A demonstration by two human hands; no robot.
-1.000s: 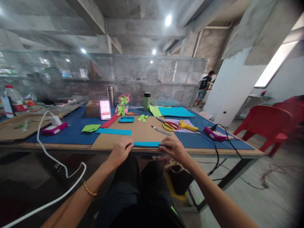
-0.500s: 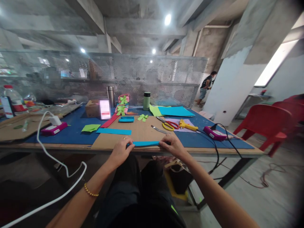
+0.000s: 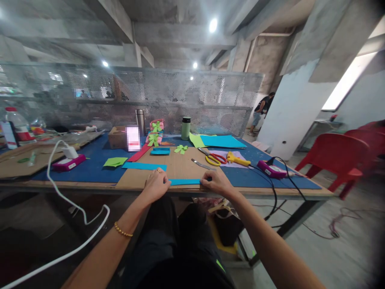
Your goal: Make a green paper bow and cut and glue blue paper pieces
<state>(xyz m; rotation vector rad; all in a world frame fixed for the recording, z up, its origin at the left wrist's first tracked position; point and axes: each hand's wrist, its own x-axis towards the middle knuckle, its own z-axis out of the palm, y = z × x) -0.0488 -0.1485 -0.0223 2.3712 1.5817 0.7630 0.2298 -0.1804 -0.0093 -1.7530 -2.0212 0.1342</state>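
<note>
I have the left hand [image 3: 157, 185] and right hand [image 3: 217, 182] pinching the blue strip [image 3: 185, 182] at nine and three o'clock, along the six o'clock edge of the cardboard [image 3: 180, 167]. From here I'd judge this creasing; next calls for even finger pressure.

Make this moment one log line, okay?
front blue strip: over cardboard | left hand: at left end | right hand: at right end | scissors: untouched

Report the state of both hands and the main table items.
Strip: straight, between both hands
Left hand: pinching strip's left end
Right hand: pinching strip's right end
Scissors: lying down; blade gap unclear
Glue gun: lying down
Green bottle: upright, lid on
Steel flask: upright
Left socket: plug in
Right socket: plug in
</note>
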